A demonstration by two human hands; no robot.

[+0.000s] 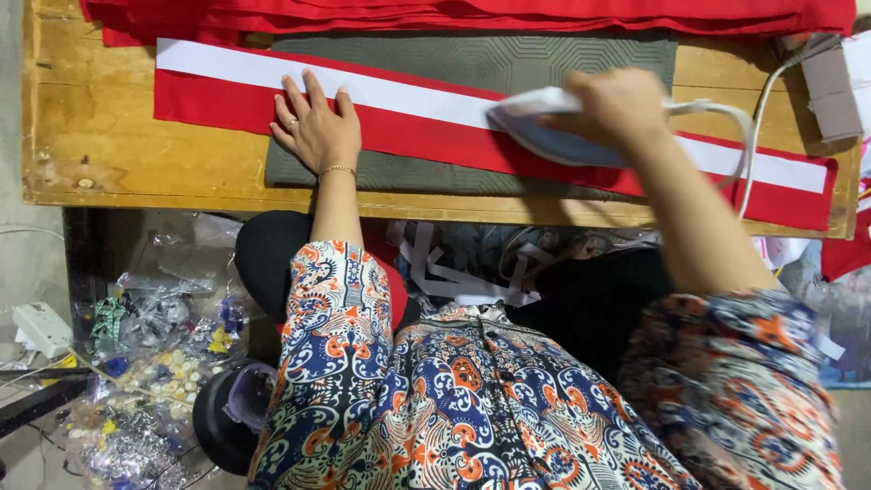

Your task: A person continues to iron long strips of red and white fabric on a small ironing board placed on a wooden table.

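Note:
A long red fabric strip lies across a grey patterned pad on a wooden table. A white strip runs along the top of the red one. My left hand rests flat on the red strip, fingers spread, with a ring and a bracelet on it. My right hand grips the handle of a white and blue clothes iron, whose tip points left over the two strips.
The iron's white cord loops off to the right. Folded red cloth is stacked along the far edge. Bags of buttons and trims lie on the floor at the left, white strips under the table.

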